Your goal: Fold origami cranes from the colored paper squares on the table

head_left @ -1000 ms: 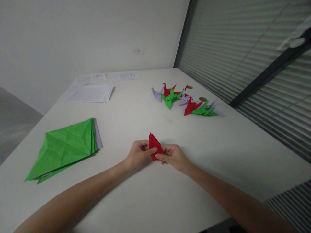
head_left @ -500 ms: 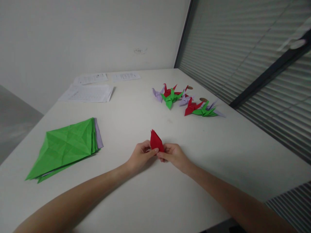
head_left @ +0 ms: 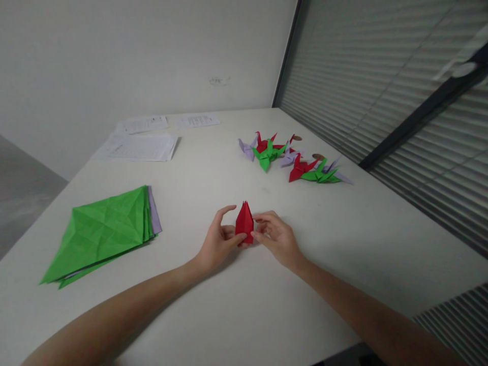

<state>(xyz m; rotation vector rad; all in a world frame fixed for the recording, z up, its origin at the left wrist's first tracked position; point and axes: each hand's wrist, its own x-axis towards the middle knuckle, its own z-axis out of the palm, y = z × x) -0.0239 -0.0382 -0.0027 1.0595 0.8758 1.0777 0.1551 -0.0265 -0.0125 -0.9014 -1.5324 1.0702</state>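
Note:
A small red folded paper piece (head_left: 244,221) stands upright on the white table (head_left: 244,305), point up. My left hand (head_left: 218,243) pinches its lower left side with the thumb, the index finger arched above it. My right hand (head_left: 277,236) grips its right side with thumb and fingertips. Both hands rest near the middle of the table, wrists on the surface.
A stack of green and lilac creased paper sheets (head_left: 104,230) lies to the left. Several finished red, green and lilac paper cranes (head_left: 290,157) sit at the back right. Printed white sheets (head_left: 137,145) lie at the far side. Slatted blinds (head_left: 381,91) run along the right.
The red piece has been turned upright and lifted slightly. My left index finger has come off it and now arches above. Both hands moved a little away from me.

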